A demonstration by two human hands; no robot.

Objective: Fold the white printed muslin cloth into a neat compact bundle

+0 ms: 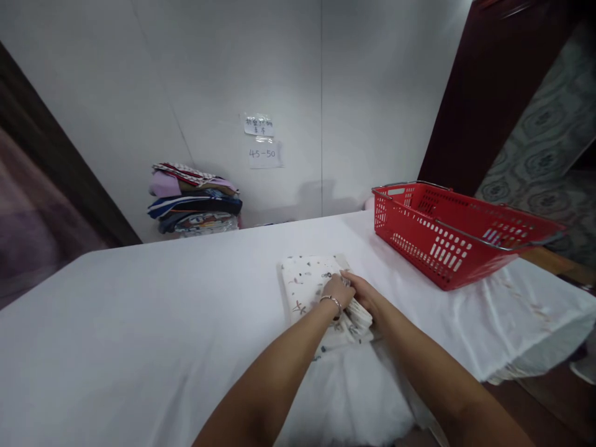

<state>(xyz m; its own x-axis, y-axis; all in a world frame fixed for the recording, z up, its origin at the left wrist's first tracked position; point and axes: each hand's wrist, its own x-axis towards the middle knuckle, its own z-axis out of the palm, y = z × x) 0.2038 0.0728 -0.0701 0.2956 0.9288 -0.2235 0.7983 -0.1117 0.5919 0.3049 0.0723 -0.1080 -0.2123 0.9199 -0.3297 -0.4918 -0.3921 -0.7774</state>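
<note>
A folded white cloth with small printed figures (305, 280) lies on the white-covered table (139, 323), a little right of the middle. My left hand (336, 292), with a bracelet on the wrist, rests on the cloth's right part with fingers curled over its folded edge. My right hand (363, 297) grips the same bunched edge from the right side. The two hands touch each other on the cloth.
A red plastic basket with metal handles (447, 239) stands on the table to the right, near the corner. A stack of folded coloured clothes (193, 200) sits at the table's far edge against the wall. Two paper notes (261, 141) hang on the wall.
</note>
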